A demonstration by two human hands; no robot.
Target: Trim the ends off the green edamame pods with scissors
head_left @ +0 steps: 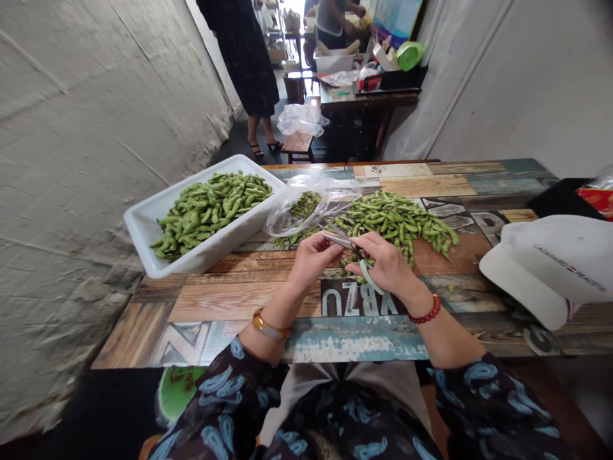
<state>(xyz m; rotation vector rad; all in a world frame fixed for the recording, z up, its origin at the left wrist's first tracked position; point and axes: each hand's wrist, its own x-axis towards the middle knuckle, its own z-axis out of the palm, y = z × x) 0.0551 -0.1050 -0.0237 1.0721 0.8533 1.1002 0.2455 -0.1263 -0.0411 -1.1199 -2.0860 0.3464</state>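
Note:
My right hand [385,259] is closed around a pair of scissors [368,273] with pale green handles, its blades pointing left toward my other hand. Fingertips pinched, my left hand [313,255] meets the blade tips; whatever sits between those fingers is too small and hidden to name. Just beyond both hands lies a loose pile of green soybean pods [397,220] on the table. Left of the pile, a clear plastic bag [330,191] spreads out with small green trimmings [304,206] on and beside it. A white tub [215,255] heaped with pods [211,207] stands farther left.
The wood-patterned table [230,300] has a white cap [550,262] and a dark box [558,198] at its right. A wall [96,128] runs close along the left. Beyond are a stool [297,144], a standing person [246,64] and another person at a cluttered table [366,99].

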